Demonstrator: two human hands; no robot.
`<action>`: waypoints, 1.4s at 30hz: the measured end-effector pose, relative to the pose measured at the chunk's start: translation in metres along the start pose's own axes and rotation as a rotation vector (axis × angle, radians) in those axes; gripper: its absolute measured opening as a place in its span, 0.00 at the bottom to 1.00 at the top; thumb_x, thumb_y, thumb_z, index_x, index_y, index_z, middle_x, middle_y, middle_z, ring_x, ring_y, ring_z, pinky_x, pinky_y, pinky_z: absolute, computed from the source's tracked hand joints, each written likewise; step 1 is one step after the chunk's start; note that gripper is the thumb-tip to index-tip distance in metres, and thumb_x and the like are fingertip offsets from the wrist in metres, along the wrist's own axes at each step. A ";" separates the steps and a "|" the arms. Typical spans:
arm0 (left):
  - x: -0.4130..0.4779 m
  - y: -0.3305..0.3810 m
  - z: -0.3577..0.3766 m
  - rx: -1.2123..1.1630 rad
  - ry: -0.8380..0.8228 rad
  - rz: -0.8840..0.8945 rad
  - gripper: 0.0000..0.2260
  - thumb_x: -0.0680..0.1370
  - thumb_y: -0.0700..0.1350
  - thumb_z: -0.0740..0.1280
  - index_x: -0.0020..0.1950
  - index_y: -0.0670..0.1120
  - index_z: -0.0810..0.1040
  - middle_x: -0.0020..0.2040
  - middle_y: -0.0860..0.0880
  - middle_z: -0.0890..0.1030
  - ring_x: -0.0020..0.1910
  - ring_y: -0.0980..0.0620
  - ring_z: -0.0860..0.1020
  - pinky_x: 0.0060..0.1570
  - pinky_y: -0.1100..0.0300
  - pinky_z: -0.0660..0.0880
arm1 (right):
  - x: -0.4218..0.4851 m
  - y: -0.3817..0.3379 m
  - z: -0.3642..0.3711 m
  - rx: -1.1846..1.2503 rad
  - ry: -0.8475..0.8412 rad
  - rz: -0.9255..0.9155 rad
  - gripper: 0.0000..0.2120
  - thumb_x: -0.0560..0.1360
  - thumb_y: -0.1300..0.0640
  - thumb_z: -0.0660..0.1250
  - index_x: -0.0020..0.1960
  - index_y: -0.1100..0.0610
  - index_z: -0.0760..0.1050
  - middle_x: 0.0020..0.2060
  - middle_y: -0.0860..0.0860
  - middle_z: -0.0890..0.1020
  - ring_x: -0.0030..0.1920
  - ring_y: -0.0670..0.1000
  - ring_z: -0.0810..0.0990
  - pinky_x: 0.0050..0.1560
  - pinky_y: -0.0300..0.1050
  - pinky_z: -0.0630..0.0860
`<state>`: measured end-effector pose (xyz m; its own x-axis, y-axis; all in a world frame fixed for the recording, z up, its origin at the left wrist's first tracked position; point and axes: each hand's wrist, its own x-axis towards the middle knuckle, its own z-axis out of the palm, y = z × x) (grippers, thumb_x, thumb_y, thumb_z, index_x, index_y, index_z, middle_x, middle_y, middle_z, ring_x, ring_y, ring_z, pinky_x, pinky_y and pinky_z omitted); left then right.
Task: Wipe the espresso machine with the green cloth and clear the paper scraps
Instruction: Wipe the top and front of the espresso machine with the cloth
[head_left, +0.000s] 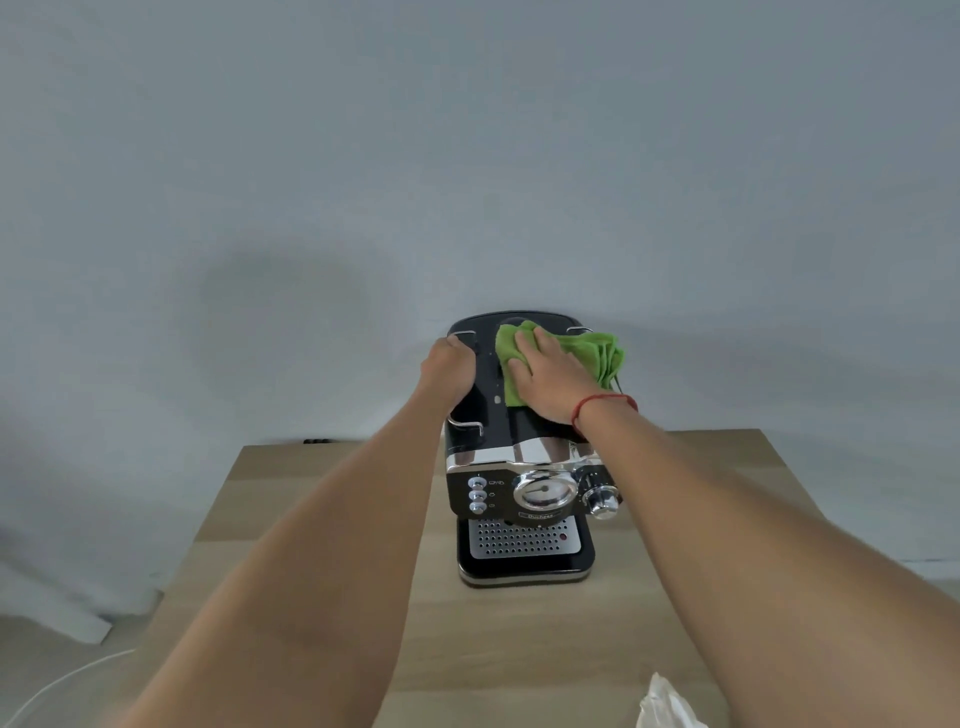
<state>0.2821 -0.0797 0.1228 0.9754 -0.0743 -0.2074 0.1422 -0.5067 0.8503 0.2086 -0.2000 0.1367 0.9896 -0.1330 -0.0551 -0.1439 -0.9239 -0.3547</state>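
A black and chrome espresso machine (524, 488) stands on a light wooden table (322, 519), its back near the wall. My right hand (550, 379) lies flat on the green cloth (597, 353), pressing it onto the machine's black top. The cloth hangs over the top's right edge. My left hand (449, 371) grips the top's left edge beside a chrome rail. A small pale speck (497, 399) lies on the top next to the cloth. A crumpled white paper scrap (667, 701) sits at the table's near edge, partly behind my right forearm.
A grey wall rises directly behind the machine. A white cable (57, 686) runs across the floor at lower left, beside a white object (57, 603). A dark item (317, 441) shows at the table's back edge.
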 end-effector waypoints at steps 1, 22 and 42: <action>0.001 -0.001 0.000 -0.002 0.001 0.003 0.22 0.84 0.47 0.45 0.70 0.39 0.69 0.67 0.39 0.73 0.66 0.40 0.71 0.65 0.52 0.66 | 0.006 0.001 -0.001 0.007 0.004 0.005 0.26 0.83 0.50 0.46 0.79 0.54 0.48 0.79 0.54 0.48 0.79 0.53 0.48 0.76 0.51 0.47; -0.058 0.052 0.052 0.380 -0.123 0.573 0.22 0.81 0.38 0.57 0.76 0.42 0.63 0.74 0.43 0.67 0.72 0.46 0.66 0.72 0.54 0.60 | -0.020 0.064 -0.035 0.617 0.104 0.363 0.15 0.80 0.56 0.50 0.35 0.52 0.63 0.34 0.49 0.68 0.45 0.52 0.70 0.48 0.44 0.65; -0.013 0.064 0.066 0.715 -0.093 0.185 0.29 0.82 0.59 0.47 0.80 0.49 0.45 0.80 0.40 0.42 0.79 0.44 0.42 0.76 0.49 0.42 | 0.023 0.066 -0.009 0.721 0.120 0.458 0.24 0.83 0.53 0.42 0.69 0.61 0.68 0.69 0.60 0.71 0.69 0.60 0.69 0.68 0.49 0.63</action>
<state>0.2677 -0.1672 0.1477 0.9500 -0.2692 -0.1585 -0.1985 -0.9119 0.3592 0.2222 -0.2670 0.1202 0.8213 -0.5115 -0.2527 -0.4559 -0.3221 -0.8297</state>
